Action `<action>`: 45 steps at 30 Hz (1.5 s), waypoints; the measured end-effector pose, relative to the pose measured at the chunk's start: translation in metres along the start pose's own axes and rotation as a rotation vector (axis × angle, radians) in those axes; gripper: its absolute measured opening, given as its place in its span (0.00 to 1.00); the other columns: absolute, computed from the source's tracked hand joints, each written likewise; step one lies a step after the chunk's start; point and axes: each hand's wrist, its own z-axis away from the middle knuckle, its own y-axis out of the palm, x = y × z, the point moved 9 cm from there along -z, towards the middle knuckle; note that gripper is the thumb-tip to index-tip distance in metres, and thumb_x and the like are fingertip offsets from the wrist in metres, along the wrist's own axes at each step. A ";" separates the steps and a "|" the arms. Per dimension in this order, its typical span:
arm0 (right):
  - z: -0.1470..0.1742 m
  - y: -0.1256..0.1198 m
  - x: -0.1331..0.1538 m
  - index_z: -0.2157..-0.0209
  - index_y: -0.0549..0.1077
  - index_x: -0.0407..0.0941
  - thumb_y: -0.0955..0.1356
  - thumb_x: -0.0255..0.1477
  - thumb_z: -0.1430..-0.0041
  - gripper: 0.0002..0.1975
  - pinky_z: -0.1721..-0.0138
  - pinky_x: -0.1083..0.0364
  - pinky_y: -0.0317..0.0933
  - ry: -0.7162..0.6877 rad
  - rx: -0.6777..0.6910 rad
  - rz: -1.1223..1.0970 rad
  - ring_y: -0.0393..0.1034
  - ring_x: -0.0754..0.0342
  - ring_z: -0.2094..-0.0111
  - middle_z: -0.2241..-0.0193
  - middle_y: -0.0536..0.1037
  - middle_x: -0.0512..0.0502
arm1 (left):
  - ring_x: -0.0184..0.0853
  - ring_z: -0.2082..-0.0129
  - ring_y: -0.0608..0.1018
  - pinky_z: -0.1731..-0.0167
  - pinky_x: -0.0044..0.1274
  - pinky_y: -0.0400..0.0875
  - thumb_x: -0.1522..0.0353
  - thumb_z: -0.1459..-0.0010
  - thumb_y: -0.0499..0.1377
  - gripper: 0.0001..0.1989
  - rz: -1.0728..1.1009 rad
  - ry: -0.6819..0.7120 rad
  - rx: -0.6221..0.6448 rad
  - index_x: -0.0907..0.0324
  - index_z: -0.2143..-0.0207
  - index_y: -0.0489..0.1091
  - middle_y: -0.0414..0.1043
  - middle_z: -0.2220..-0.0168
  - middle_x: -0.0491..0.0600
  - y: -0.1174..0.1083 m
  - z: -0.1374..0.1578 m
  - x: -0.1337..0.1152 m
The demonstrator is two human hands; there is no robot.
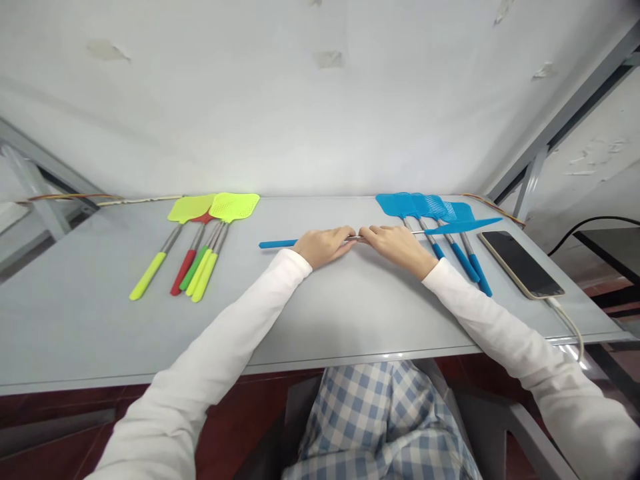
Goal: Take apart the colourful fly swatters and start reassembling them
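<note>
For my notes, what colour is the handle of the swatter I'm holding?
The handle is blue, clear in the head view.

Bright, even light, soft shadows on gray tabletop [345,313], stretched edges, right sleeve [525,355] perhaps blurred.

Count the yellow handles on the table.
3: the leftmost yellow handle, lying apart; the middle yellow handle, just right of the green handle; and the rightmost yellow handle, beside the middle one. No others are visible.
</note>
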 end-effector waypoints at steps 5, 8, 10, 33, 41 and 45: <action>-0.002 0.010 -0.008 0.54 0.65 0.43 0.51 0.39 0.29 0.20 0.74 0.55 0.37 -0.009 0.019 0.005 0.72 0.53 0.71 0.65 0.78 0.42 | 0.32 0.74 0.78 0.79 0.21 0.59 0.54 0.34 0.44 0.22 0.008 -0.003 0.064 0.56 0.59 0.72 0.79 0.67 0.50 0.007 0.001 0.009; -0.001 0.008 -0.013 0.54 0.65 0.44 0.49 0.40 0.29 0.21 0.74 0.55 0.37 -0.001 0.000 0.021 0.72 0.53 0.71 0.66 0.78 0.41 | 0.32 0.75 0.77 0.79 0.22 0.58 0.53 0.33 0.40 0.25 -0.022 0.002 0.081 0.56 0.60 0.72 0.79 0.69 0.51 0.006 -0.001 0.010; -0.001 0.004 -0.015 0.55 0.66 0.44 0.48 0.41 0.29 0.24 0.74 0.56 0.37 0.005 -0.020 0.032 0.72 0.53 0.72 0.67 0.78 0.42 | 0.32 0.76 0.76 0.79 0.23 0.57 0.52 0.33 0.39 0.27 -0.036 0.006 0.081 0.57 0.61 0.72 0.78 0.70 0.51 0.003 -0.002 0.011; 0.021 -0.017 -0.113 0.64 0.72 0.43 0.52 0.42 0.31 0.25 0.74 0.55 0.35 0.257 -0.208 0.163 0.65 0.55 0.76 0.74 0.77 0.44 | 0.30 0.84 0.64 0.81 0.26 0.49 0.49 0.35 0.40 0.27 -0.249 -0.085 -0.082 0.54 0.74 0.67 0.64 0.82 0.46 -0.066 0.020 0.104; 0.033 -0.013 -0.137 0.65 0.72 0.43 0.53 0.40 0.31 0.23 0.73 0.54 0.38 0.329 -0.237 0.141 0.67 0.51 0.71 0.71 0.76 0.40 | 0.34 0.79 0.69 0.79 0.27 0.51 0.48 0.36 0.40 0.26 -0.283 -0.239 -0.048 0.52 0.72 0.68 0.69 0.78 0.49 -0.067 0.037 0.136; 0.026 -0.006 -0.127 0.65 0.72 0.43 0.54 0.36 0.32 0.20 0.70 0.53 0.42 0.256 -0.270 0.104 0.65 0.50 0.70 0.71 0.75 0.41 | 0.38 0.70 0.75 0.75 0.27 0.55 0.49 0.37 0.40 0.26 -0.185 -0.337 0.093 0.52 0.65 0.71 0.75 0.70 0.52 -0.043 0.041 0.139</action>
